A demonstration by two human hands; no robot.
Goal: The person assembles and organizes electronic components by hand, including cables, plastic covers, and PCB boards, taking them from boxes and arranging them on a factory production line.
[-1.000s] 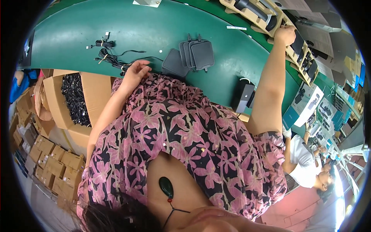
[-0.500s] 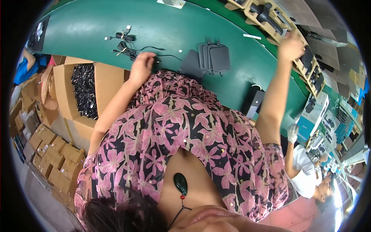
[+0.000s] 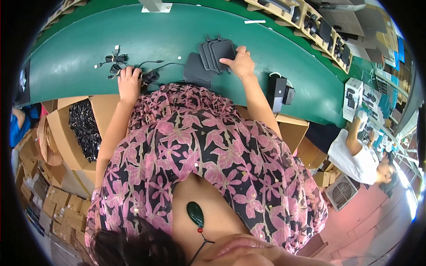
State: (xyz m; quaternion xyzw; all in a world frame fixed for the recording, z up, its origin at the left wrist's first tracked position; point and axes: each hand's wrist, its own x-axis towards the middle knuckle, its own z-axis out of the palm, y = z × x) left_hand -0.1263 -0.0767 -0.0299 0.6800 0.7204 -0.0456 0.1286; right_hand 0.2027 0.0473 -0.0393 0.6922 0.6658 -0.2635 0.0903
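Coiled black USB cables (image 3: 116, 58) lie on the green table at the left, some tied in small bundles. My left hand (image 3: 129, 84) is closed over the nearer black cable bundle (image 3: 151, 77), its fingertips hidden in the coils. Toward the middle, several dark grey, flat square pads (image 3: 220, 51) overlap in a stack, with short plugs or tabs at their far edge. Another flat grey pad (image 3: 195, 66) lies at their left, a thin cable running to it. My right hand (image 3: 240, 64) is at the stack's right edge, thumb over the top pad and fingers apart.
A black box (image 3: 276, 91) with a white cord and a small black block (image 3: 289, 95) stand right. Wooden racks (image 3: 305, 27) of black parts line the far right edge. A cardboard box (image 3: 106, 116) full of black cables sits near left. A person (image 3: 355, 155) works at right.
My right hand has come back from the wooden rack to the grey pads. My left hand has shifted left onto the cable bundle. The whole view has swung somewhat to the right.
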